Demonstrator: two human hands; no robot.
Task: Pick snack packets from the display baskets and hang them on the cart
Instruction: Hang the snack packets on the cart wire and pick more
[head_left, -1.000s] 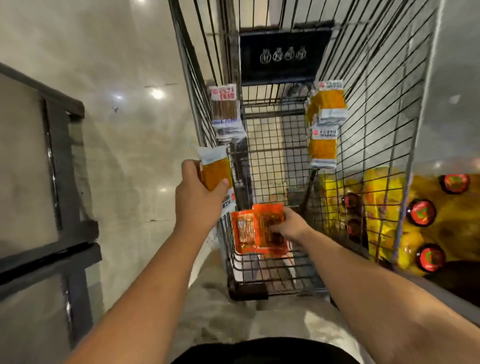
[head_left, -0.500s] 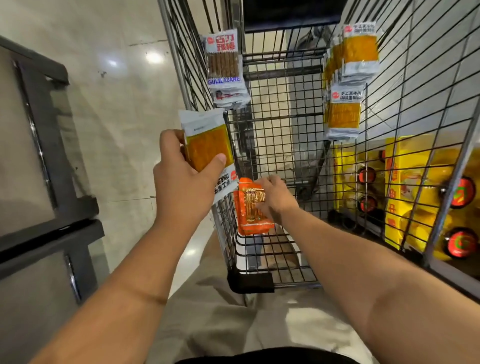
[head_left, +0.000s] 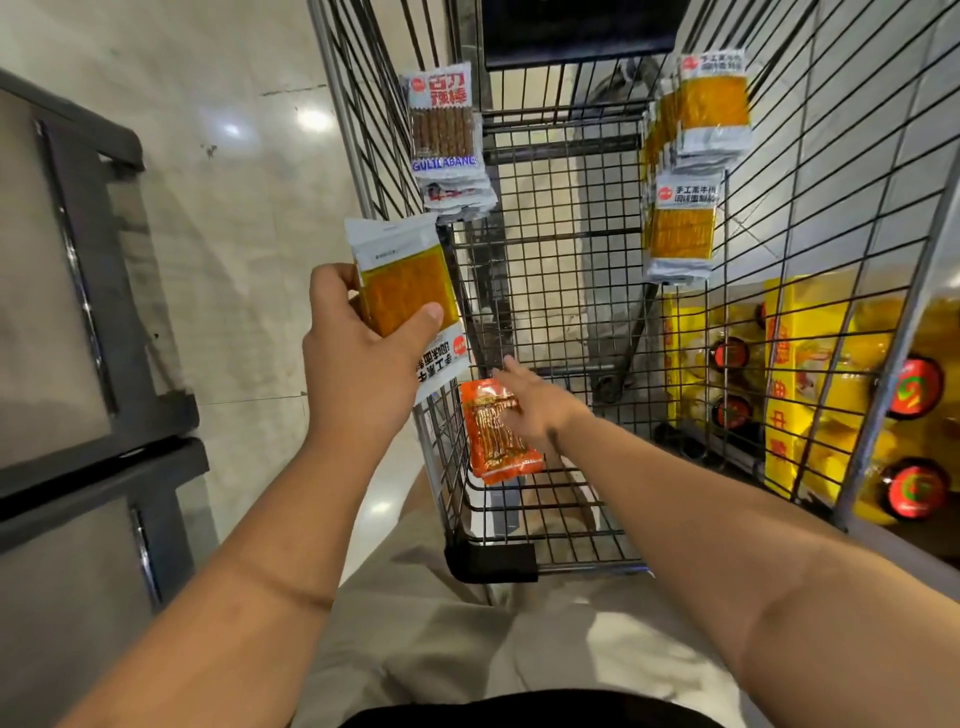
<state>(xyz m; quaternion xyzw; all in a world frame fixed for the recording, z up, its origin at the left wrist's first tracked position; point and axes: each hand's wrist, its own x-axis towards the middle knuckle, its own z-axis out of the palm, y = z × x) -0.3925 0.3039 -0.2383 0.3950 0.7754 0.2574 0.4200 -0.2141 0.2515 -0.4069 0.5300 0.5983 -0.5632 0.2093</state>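
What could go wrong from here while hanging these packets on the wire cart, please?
The orange-red foil packet under the right hand may fail to catch and drop inside the grey wire cart. The yellow packets with white headers, held upside down in the left hand, could slip loose.

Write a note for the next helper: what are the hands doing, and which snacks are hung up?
Left hand: grips flat yellow-orange snack packets with white ends, raised beside the wire cart, at its left wall.
Right hand: on the orange-red foil packet low on that wall; grip unclear.
Done: white packets of brown sticks hang on the left wall; two bunches of yellow packets hang on the right wall.
Left: hang the orange-red one, then the left hand's packets.
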